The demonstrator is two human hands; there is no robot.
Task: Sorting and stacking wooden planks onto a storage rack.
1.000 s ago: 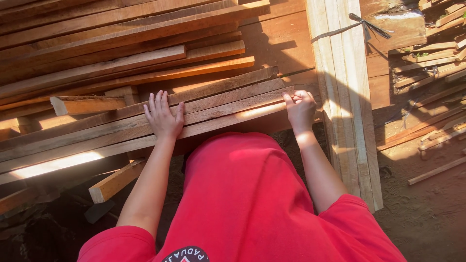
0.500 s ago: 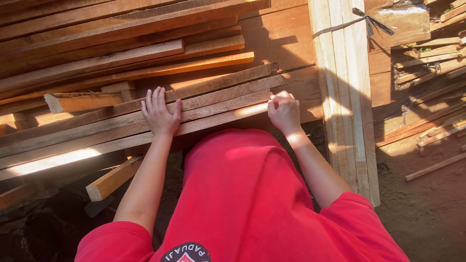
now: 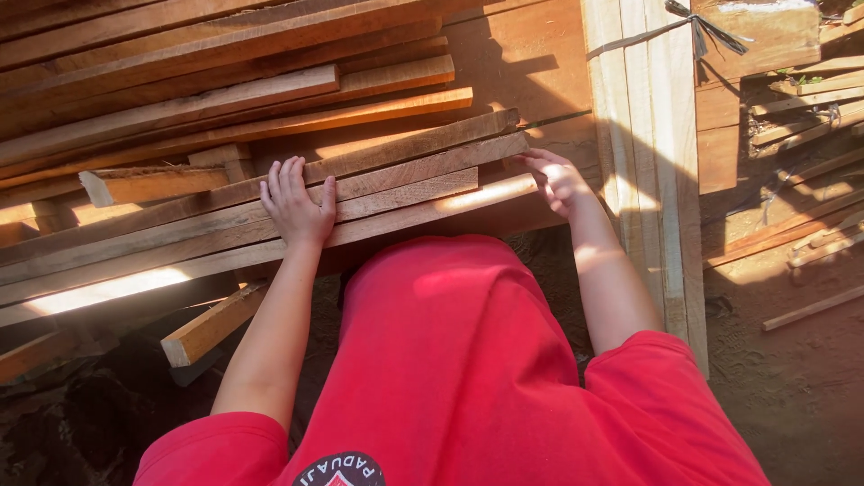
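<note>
My left hand (image 3: 296, 203) lies flat, fingers spread, on top of a row of long rough wooden planks (image 3: 396, 175) that run left to right in front of me. My right hand (image 3: 556, 177) is at the right ends of these planks, fingers loosely spread, touching the end of one plank near a sunlit board (image 3: 486, 195). It grips nothing. One plank in the row ends shorter than its neighbours. I wear a red shirt (image 3: 450, 360) that hides the planks' near edge.
A large stack of longer boards (image 3: 207, 72) lies behind the row. A bundle of pale slats (image 3: 643, 135) tied with a strap stands at the right. Loose sticks (image 3: 810, 135) litter the dirt ground at far right. A short wood block (image 3: 211, 326) sticks out below left.
My right hand slid one plank leftward by its end, then let go and moved right again to the ends of the planks, fingers opening. My left hand stayed flat on the planks.
</note>
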